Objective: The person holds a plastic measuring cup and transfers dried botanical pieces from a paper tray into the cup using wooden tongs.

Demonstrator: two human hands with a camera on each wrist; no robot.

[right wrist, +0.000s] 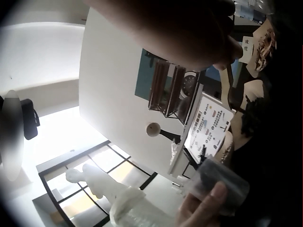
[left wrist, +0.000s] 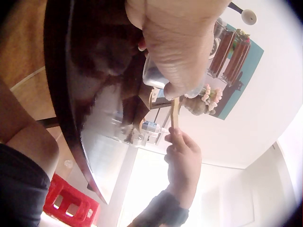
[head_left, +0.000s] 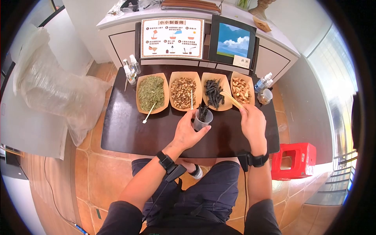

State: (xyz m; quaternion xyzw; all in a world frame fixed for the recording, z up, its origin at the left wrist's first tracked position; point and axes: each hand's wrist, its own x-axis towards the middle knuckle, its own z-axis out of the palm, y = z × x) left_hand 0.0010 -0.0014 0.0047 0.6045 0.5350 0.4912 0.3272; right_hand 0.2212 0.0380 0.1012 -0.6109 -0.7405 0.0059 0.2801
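My left hand [head_left: 186,132] grips a clear plastic cup [head_left: 201,125] above the dark table, with thin black dried strips [head_left: 203,113] sticking up from its mouth. In my right hand [head_left: 253,122] is a pair of wooden tongs [head_left: 232,99], pinched between thumb and fingers. The tips of the tongs overlap the edge of a paper tray of black dried pieces [head_left: 214,93]. From the right wrist view, the cup [right wrist: 221,184] appears tilted, held by the left thumb and fingers [right wrist: 203,208]. The left wrist view shows the tongs [left wrist: 175,116] extending from my right hand [left wrist: 182,158].
Paper trays hold green dried herb [head_left: 151,93], brown chopped bits [head_left: 183,93] and tan pieces [head_left: 241,90]. White scoops [head_left: 149,112] lie in two trays. Spray bottles [head_left: 131,70] stand on both sides. An instruction board [head_left: 172,38] and a picture [head_left: 233,41] stand behind. A red stool [head_left: 293,160] is at right.
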